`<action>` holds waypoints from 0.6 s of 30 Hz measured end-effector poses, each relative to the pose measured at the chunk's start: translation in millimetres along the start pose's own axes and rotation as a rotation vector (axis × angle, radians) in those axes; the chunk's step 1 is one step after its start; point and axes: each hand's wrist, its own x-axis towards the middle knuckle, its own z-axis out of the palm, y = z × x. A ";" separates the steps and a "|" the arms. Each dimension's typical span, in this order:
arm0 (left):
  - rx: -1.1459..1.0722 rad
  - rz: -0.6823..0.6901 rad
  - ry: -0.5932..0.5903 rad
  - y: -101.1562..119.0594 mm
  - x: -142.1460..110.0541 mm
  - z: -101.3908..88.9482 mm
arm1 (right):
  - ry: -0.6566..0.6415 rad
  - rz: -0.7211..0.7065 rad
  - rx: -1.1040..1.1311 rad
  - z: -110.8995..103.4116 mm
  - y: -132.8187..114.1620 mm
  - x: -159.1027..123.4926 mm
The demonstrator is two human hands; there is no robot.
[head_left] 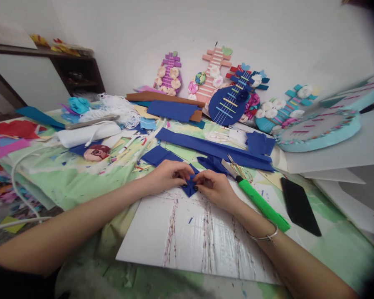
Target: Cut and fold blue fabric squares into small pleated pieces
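Both of my hands meet over a small folded piece of dark blue foam [190,186] at the far edge of a scored white cutting board [193,236]. My left hand [168,174] pinches its left side with curled fingers. My right hand [213,187], with a silver bangle on its wrist, pinches the right side. More blue foam scraps [158,155] and long blue strips [205,146] lie just beyond the hands.
A green-handled craft knife [262,203] and a black phone [299,205] lie right of my right hand. Foam guitar crafts [229,101] lean against the back wall, with a light blue round one [321,131] at the right. White string, paper scraps and a dark shelf [75,70] fill the left.
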 end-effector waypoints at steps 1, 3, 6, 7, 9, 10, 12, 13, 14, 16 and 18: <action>0.011 0.008 0.004 -0.3 0.3 0.7 | -0.001 0.001 0.001 0.1 -0.3 0.1; 0.036 0.019 0.005 -0.5 0.7 2.0 | -0.002 0.010 0.009 0.3 -0.9 0.4; 0.058 0.042 -0.008 0.6 0.5 3.0 | -0.012 0.030 0.031 0.6 -0.4 0.7; 0.063 0.047 -0.020 1.1 0.4 2.9 | -0.016 0.033 0.038 0.7 0.1 0.7; 0.069 0.049 -0.039 1.9 0.2 2.6 | -0.019 0.030 0.048 0.7 1.3 0.8; 0.073 0.042 -0.044 1.9 0.2 2.4 | -0.019 0.028 0.052 0.7 1.9 0.8; 0.083 0.023 -0.038 1.5 0.5 2.3 | -0.020 0.025 0.058 0.7 2.8 0.8; 0.091 0.016 -0.031 1.1 0.6 2.4 | -0.018 0.023 0.058 0.7 3.1 0.7; 0.099 0.011 -0.024 0.7 0.7 2.6 | -0.015 0.021 0.056 0.8 3.1 0.6; 0.108 0.007 -0.019 -0.2 0.7 3.1 | -0.008 0.010 0.046 1.0 2.9 0.3; 0.113 0.011 -0.017 -0.8 0.4 3.6 | -0.002 -0.005 0.034 1.3 2.4 0.0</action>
